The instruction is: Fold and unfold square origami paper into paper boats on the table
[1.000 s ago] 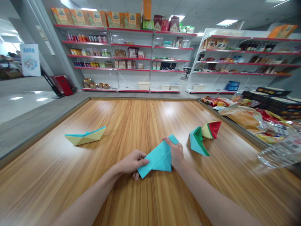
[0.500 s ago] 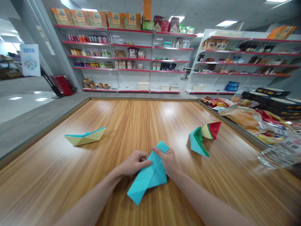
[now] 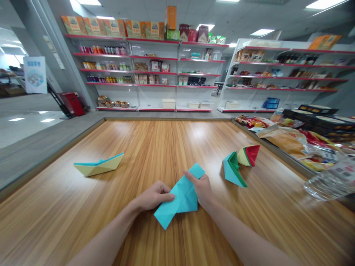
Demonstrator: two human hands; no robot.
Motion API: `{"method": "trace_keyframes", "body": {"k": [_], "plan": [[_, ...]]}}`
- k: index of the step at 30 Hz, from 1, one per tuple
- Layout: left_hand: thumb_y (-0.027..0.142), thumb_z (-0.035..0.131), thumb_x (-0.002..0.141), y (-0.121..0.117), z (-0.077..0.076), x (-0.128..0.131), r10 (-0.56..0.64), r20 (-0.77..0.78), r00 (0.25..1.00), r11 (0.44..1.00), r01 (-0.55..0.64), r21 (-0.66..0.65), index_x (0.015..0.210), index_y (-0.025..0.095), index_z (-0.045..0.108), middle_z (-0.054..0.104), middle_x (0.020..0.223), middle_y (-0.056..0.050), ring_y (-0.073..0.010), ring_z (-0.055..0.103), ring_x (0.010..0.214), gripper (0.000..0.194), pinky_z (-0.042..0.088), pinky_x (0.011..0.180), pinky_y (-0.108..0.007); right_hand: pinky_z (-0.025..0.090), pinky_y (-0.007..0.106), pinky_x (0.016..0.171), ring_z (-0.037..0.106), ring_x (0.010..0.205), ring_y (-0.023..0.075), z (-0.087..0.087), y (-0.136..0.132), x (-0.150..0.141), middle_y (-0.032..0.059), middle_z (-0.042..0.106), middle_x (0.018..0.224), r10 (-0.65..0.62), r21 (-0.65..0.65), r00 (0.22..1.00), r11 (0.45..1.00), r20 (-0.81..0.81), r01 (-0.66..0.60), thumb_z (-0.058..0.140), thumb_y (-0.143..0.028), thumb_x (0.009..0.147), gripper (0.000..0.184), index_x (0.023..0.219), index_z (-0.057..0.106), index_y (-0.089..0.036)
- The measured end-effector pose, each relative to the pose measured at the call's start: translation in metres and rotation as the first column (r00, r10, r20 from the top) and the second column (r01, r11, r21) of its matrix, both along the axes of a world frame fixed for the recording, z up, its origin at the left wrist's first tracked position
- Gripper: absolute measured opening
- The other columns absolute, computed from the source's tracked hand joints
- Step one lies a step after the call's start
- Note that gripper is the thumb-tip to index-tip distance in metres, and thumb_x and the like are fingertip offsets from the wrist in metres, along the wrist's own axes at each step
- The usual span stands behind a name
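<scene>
A folded sheet of blue paper (image 3: 180, 197) is held between my two hands above the near middle of the table, slanting from lower left to upper right. My left hand (image 3: 158, 195) pinches its left edge, thumb on top and fingers tucked under. Around its upper right part my right hand (image 3: 201, 186) is closed, the thumb lying across the front. Creases and overlapping flaps show on the paper; its underside is hidden.
On the wooden table (image 3: 133, 140), a yellow and blue paper boat (image 3: 100, 167) sits left. A blue and green paper boat (image 3: 233, 170) and a yellow and red one (image 3: 248, 155) touch at right. Snack packets (image 3: 288, 142) and a plastic bottle (image 3: 327, 183) line the right edge.
The blue paper has turned slightly and its top end has shifted right with my right hand. My left hand has slid down toward the lower left along the paper's edge.
</scene>
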State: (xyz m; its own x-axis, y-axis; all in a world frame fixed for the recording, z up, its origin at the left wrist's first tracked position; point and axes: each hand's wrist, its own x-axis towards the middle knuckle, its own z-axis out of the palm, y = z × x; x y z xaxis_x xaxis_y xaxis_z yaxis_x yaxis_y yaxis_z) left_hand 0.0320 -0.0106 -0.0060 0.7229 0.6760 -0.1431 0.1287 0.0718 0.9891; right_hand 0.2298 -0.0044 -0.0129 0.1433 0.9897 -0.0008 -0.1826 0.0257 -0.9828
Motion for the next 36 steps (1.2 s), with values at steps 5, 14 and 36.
{"method": "trace_keyframes", "body": {"k": [5,14,36], "plan": [[0.057,0.053,0.077,0.001,-0.004,0.007,0.135,0.017,0.991,0.991,-0.135,0.008,0.054,0.015,0.041,0.031,0.051,0.005,-0.0054,0.024,0.046,0.049,0.017,0.043,-0.021,0.05,0.031,0.063,0.063,0.068,0.0202,0.015,-0.012,-0.009,0.0049,0.069,0.072,0.227,-0.004,0.968,0.974,0.106,-0.227,0.078,-0.031,0.057,0.024,0.072,0.068,-0.015],[0.052,0.054,0.079,-0.003,0.001,0.007,0.061,-0.052,0.997,0.99,-0.054,0.13,0.051,0.017,0.034,0.027,0.049,0.006,-0.005,0.021,0.044,0.049,0.014,0.042,-0.023,0.036,0.024,0.044,0.044,0.044,0.0095,0.008,-0.008,-0.008,-0.0046,0.049,0.046,0.143,-0.059,0.988,0.987,-0.062,-0.147,0.079,-0.035,0.057,0.034,0.048,0.052,-0.016],[0.044,0.051,0.083,-0.002,-0.002,0.019,0.554,0.142,0.82,0.766,-0.569,0.299,0.083,0.014,0.069,0.063,0.074,-0.003,-0.0178,0.055,0.072,0.035,0.044,0.068,-0.026,0.046,0.036,0.083,0.053,0.092,0.0216,0.006,-0.021,-0.012,0.0088,0.052,0.097,-0.098,0.45,0.751,0.847,0.654,-0.282,0.055,-0.025,0.084,0.032,0.115,0.061,-0.021]]}}
